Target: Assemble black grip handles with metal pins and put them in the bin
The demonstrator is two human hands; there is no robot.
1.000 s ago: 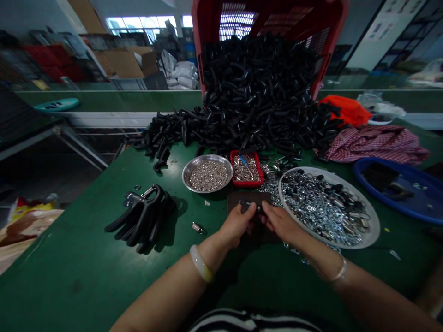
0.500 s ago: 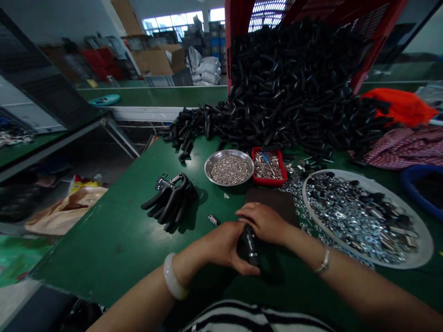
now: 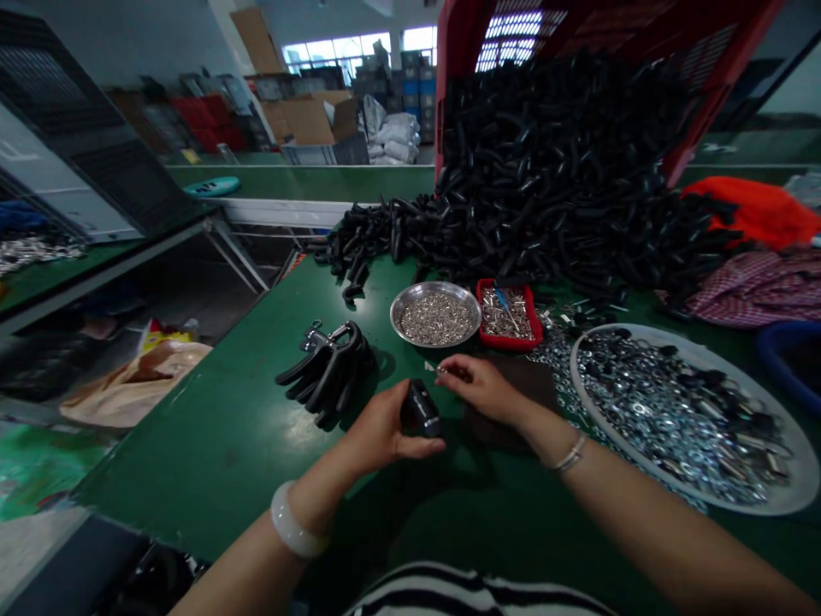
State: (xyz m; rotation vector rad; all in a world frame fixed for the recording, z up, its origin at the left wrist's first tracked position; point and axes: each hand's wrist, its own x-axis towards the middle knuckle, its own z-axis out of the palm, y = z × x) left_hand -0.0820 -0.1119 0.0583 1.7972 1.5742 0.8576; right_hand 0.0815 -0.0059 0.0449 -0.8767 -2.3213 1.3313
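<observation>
1. Stubby black cylindrical part (image 3: 422, 409) rests in your left hand (image 3: 383, 438), fingers curled around it, just above the green workbench (image 3: 211, 466).
2. Your right hand (image 3: 480, 387) is just beside it, fingertips (image 3: 452, 368) pinched narrowly on a tiny silver metal piece (image 3: 439, 370).
3. To your left lie stacked black hand-grip tools (image 3: 327, 374). Ahead sit a round steel bowl (image 3: 392, 312) of small silver parts and a red plastic tray (image 3: 506, 345). To your right is a large white round tray (image 3: 574, 385) heaped with steel washers.
</observation>
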